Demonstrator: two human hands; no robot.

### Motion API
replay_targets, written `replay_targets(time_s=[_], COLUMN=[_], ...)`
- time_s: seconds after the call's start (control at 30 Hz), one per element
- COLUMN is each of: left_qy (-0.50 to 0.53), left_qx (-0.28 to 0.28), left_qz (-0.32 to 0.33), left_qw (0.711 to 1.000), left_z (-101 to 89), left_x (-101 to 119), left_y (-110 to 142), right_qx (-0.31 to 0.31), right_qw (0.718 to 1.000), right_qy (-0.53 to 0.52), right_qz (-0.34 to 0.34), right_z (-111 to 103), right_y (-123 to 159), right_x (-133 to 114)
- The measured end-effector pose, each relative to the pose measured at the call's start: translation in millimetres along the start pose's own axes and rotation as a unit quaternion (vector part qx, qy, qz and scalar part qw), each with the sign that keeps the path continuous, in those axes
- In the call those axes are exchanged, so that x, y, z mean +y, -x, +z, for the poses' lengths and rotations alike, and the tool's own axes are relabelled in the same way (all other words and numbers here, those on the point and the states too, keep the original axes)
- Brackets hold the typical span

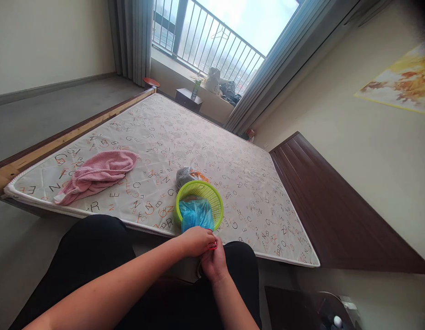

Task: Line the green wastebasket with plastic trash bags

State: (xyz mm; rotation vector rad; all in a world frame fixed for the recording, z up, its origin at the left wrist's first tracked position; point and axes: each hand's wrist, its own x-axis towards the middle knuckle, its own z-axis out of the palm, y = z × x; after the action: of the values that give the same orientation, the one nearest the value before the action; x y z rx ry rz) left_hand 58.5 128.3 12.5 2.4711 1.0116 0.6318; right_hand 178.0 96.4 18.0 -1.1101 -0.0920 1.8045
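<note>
A blue plastic bag [197, 213] lies gathered in the mouth of a lime-green mesh basket [217, 206], which leans toward me at the mattress edge. My left hand [197, 241] is closed at the bag's near end. Pressed up against it, my right hand [214, 262] is closed too, with a thin red string [212, 248] showing between the fingers. Exactly how each hand grips it is partly hidden. Behind the basket sits a grey bundle [184, 176] with an orange patch, seemingly wrapped in clear plastic.
A letter-printed mattress [246, 183] fills the bed frame. On it, to the left, lies a crumpled pink towel [102, 173]. A dark wooden headboard [329, 206] stands at right. Beyond the bed are a small dark table [188, 98], curtains [129, 41] and a railed window.
</note>
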Motion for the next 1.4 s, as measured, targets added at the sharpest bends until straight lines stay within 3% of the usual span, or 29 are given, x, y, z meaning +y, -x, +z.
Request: replay_targets(time_s=[0.43, 0.77, 1.07, 1.4], left_qy=[0.016, -0.004, 0.014, 0.002], left_qx=[0.025, -0.005, 0.025, -0.01], left_qz=[0.012, -0.001, 0.003, -0.008], left_qw=[0.999, 1.0, 1.0, 1.0], left_z=[-0.5, -1.6, -0.9, 1.2], left_x=[-0.3, 0.6, 0.2, -0.9], left_y=[1.1, -0.2, 0.1, -1.8], right_qx=[-0.011, -0.013, -0.016, -0.009], right_qw=[1.0, 0.999, 0.999, 1.0], right_qy=[0.008, 0.024, 0.02, 0.015], right_qz=[-0.015, -0.027, -0.021, -0.023], right_z=[-5.0, -5.5, -7.7, -3.9], right_y=[-4.5, -6.0, -8.4, -7.4], right_x=[2.2, 3.5, 4.1, 2.8])
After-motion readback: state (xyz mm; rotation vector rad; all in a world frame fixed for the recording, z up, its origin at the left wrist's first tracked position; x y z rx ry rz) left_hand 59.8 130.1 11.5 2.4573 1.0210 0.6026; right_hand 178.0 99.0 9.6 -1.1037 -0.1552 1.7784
